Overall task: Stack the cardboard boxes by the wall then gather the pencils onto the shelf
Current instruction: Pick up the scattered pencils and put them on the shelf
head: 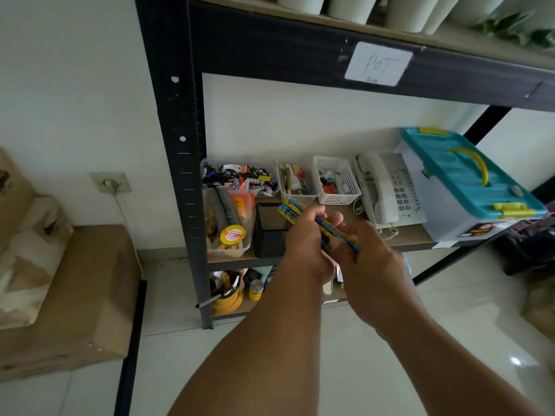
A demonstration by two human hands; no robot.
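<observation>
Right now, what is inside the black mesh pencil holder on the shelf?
The black mesh pencil holder looks empty as far as its opening shows. The left hand covers its right side, so that part is hidden. Both hands hold the pencils above it.

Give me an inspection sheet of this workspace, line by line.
Surface: wooden shelf board in a black metal rack, crowded with containers.
Job's things: bundle of blue-and-yellow pencils held over the black mesh pencil cup; cardboard boxes sit stacked by the wall on the left.
Clutter: clear bins of stationery, white basket, white telephone, teal-lidded storage box, tape rolls on the lower shelf.
Grippers: left hand and right hand both closed on the pencils.
Cables: coiled phone cord; white lead from the wall socket.
Surroundings: white wall, glossy tiled floor, white pots above a label reading POT.
</observation>
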